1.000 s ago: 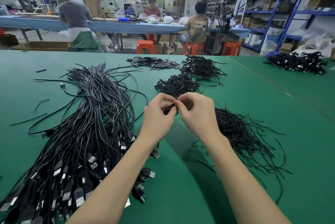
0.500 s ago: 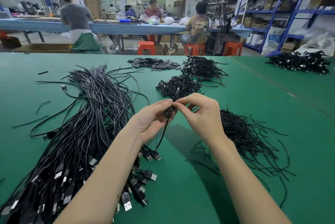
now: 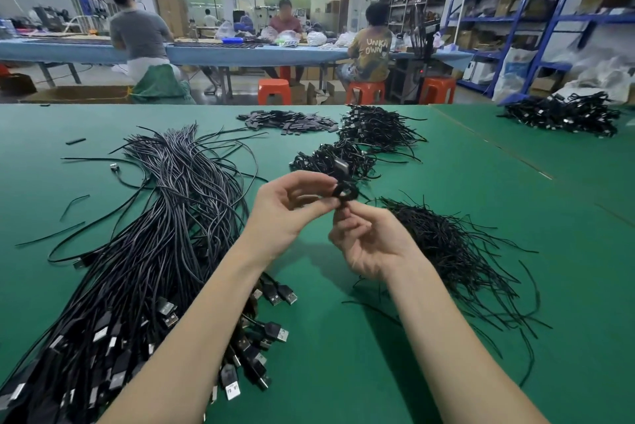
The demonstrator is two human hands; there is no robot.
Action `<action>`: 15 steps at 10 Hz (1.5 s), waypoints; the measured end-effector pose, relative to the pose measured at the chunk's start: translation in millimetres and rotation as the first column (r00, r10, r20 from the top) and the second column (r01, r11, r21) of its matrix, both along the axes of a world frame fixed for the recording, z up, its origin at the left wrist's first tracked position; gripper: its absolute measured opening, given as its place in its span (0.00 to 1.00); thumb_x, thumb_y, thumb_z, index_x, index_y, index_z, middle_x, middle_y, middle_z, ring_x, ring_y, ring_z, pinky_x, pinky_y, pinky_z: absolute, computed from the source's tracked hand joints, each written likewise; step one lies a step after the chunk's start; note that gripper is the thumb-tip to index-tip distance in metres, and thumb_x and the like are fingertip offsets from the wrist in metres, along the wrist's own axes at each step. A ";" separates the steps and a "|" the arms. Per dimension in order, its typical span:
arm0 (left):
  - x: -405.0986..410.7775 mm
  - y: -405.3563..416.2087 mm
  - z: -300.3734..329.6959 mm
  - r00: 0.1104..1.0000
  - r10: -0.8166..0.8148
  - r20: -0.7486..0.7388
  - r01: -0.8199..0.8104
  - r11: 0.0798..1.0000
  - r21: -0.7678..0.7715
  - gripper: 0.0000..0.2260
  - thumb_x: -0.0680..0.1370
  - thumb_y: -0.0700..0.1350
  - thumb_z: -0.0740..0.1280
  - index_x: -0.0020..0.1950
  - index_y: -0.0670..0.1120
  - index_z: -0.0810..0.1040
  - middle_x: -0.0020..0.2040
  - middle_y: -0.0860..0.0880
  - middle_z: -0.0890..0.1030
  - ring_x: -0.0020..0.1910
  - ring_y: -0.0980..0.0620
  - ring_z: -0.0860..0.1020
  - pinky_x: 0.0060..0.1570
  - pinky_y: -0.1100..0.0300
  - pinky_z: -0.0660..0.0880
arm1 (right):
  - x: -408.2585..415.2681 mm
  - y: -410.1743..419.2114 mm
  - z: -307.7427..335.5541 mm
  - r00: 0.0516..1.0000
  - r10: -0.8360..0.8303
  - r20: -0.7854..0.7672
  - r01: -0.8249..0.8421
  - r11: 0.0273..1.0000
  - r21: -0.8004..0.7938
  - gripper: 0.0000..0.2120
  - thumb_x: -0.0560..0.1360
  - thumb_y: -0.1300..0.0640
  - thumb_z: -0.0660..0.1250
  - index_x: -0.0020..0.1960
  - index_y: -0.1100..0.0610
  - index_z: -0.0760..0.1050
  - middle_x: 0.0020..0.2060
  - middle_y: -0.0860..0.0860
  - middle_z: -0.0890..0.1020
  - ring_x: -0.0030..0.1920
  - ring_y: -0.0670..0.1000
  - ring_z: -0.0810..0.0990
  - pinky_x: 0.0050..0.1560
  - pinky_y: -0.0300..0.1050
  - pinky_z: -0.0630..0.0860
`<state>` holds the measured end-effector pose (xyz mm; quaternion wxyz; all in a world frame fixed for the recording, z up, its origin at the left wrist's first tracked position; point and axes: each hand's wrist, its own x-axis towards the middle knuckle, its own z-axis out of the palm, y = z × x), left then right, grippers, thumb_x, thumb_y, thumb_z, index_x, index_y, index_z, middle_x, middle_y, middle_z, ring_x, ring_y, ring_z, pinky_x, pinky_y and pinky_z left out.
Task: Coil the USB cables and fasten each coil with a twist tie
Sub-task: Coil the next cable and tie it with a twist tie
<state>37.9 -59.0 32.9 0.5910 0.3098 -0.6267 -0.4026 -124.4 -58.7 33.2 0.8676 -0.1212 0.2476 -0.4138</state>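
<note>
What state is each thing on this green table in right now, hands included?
Left hand: pinches the coil.
Right hand: pinches below the coil.
Coil: wound, held above table.
Loose USB cables: uncoiled, piled.
Twist ties: loose heap.
Finished coils: piled.

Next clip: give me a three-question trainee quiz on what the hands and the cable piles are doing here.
1. True or false: the coiled cable rests on the green table.
2. The loose twist ties lie on which side of the hands? A) left B) right C) between the forearms
3. Fill in: the left hand and right hand both pinch the ____.

Key: 1 false, it is held up in the air; 2 B, the long uncoiled cables lie on the left; 3 coiled cable.
</note>
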 end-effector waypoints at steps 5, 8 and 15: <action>13.8 0.4 6.1 0.950 0.056 -0.309 0.121 0.843 0.524 0.18 0.65 0.45 0.76 0.54 0.45 0.82 0.39 0.49 0.85 0.36 0.55 0.82 0.35 0.65 0.77 | -2.9 -2.4 7.0 0.145 -0.931 -0.336 -0.583 0.194 -0.789 0.12 0.73 0.52 0.76 0.55 0.45 0.80 0.49 0.38 0.82 0.38 0.42 0.81 0.43 0.44 0.79; 14.8 0.8 4.0 0.964 -0.013 -0.267 0.155 0.843 0.515 0.16 0.66 0.45 0.76 0.53 0.46 0.83 0.41 0.49 0.85 0.36 0.55 0.82 0.37 0.65 0.78 | -3.1 -0.3 3.7 0.129 -0.964 -0.232 -0.547 0.126 -0.828 0.06 0.76 0.46 0.71 0.46 0.47 0.82 0.40 0.38 0.83 0.33 0.45 0.80 0.39 0.45 0.78; 15.0 0.6 2.4 0.956 -0.011 -0.294 0.157 0.865 0.477 0.15 0.66 0.45 0.77 0.51 0.46 0.84 0.43 0.48 0.85 0.39 0.55 0.82 0.40 0.64 0.78 | 1.2 -1.7 3.1 0.145 -0.936 -0.321 -0.434 0.231 -0.871 0.03 0.76 0.50 0.73 0.43 0.47 0.83 0.39 0.39 0.84 0.31 0.44 0.79 0.38 0.39 0.76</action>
